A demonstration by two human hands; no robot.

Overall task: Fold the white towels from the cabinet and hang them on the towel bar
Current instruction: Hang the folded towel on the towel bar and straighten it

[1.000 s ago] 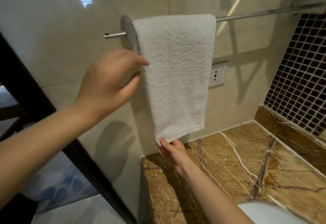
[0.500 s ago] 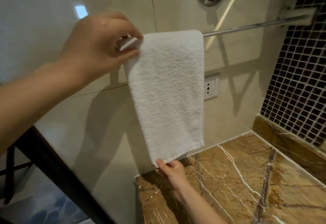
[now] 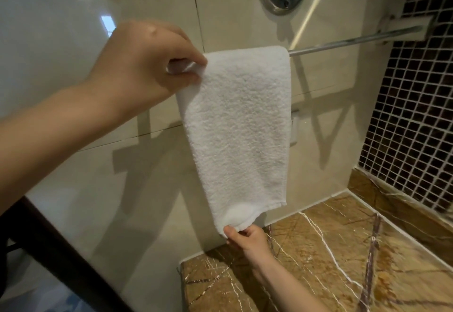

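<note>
Straightening looks to be the step: the towel (image 3: 237, 127) hangs over the bar (image 3: 355, 40), left hand (image 3: 147, 66) pinching its top corner, right hand (image 3: 245, 238) pinching its bottom hem, next likely needing a gentle, even tug

The left forearm (image 3: 49, 135) and right forearm (image 3: 289, 287) are showing bare along their whole visible length. The left hand (image 3: 147, 66) is looking broad, one knuckle standing out; the right hand (image 3: 245, 240) is looking smaller.
</note>
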